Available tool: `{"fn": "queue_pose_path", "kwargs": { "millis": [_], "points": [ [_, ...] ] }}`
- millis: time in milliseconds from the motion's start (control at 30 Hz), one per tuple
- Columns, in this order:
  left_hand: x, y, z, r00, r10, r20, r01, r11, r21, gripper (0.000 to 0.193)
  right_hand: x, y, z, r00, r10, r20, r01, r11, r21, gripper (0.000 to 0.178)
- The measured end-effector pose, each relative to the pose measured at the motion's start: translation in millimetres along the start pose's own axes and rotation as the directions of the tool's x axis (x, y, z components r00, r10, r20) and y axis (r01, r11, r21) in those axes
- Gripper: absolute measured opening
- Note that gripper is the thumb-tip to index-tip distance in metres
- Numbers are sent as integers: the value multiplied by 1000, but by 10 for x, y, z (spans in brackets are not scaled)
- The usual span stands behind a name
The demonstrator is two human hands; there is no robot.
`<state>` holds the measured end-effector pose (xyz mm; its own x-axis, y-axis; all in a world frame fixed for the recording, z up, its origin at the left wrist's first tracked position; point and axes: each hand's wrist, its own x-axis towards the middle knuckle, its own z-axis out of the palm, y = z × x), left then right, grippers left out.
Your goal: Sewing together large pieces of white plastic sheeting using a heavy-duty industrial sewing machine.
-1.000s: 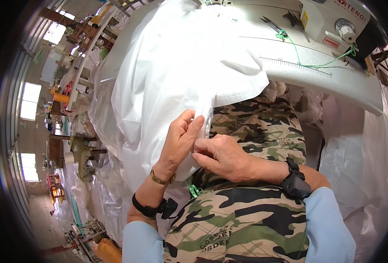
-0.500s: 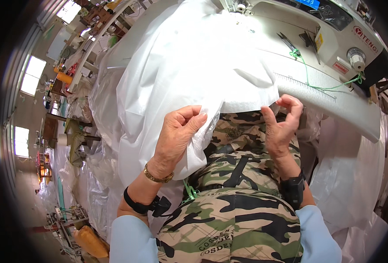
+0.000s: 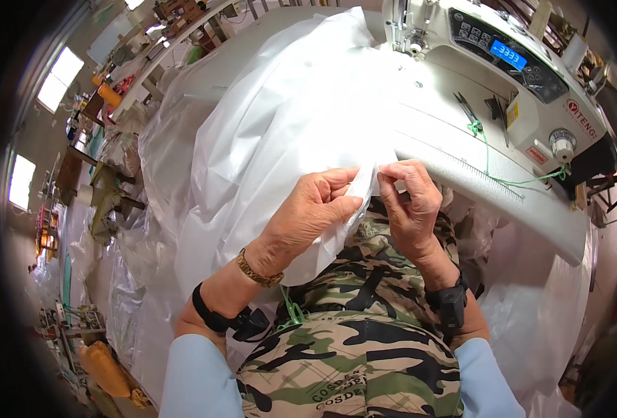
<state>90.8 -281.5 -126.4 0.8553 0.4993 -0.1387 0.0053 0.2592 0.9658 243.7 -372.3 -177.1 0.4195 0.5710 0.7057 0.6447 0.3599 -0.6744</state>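
Note:
A large sheet of thin white fabric (image 3: 274, 125) drapes over the sewing table and hangs down toward my lap. Near its front edge, my left hand (image 3: 315, 209) pinches the folded material between thumb and fingers. Close beside it, my right hand (image 3: 413, 202) is closed in a pinch at the same edge, thumb and index finger at the cloth. The two hands are only a short gap apart, and the edge rises in a narrow fold between them. Beyond them, the lit needle area of a white sewing machine (image 3: 462, 49) stands at the far end of the cloth.
Snips (image 3: 466, 106) tied to a green cord (image 3: 487, 157) lie on the table at the right. A ruler scale (image 3: 479, 174) runs along the table's front part. More translucent white material (image 3: 148, 292) hangs at the left. An apron in camouflage print (image 3: 364, 348) covers my lap.
My right hand has moved left, close to my left hand, and its fingers have closed at the fabric edge. The stretched edge between the hands is now gathered. The view has shifted.

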Motion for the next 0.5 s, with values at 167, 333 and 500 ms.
{"fn": "queue_pose_path", "kwargs": {
  "millis": [167,333,500],
  "points": [
    [-7,-43,-49,999,44,20,-45,996,78,48,42,-25,43,999,-3,48,4,1000,-25,15],
    [6,-26,-115,1000,11,23,-14,988,151,45,53,-47,67,984,-166,69,178,952,-248,20],
    [127,148,-55,997,-58,-56,66,986,156,22,94,-33,87,935,-324,146,355,874,-333,22]
  ]
}}
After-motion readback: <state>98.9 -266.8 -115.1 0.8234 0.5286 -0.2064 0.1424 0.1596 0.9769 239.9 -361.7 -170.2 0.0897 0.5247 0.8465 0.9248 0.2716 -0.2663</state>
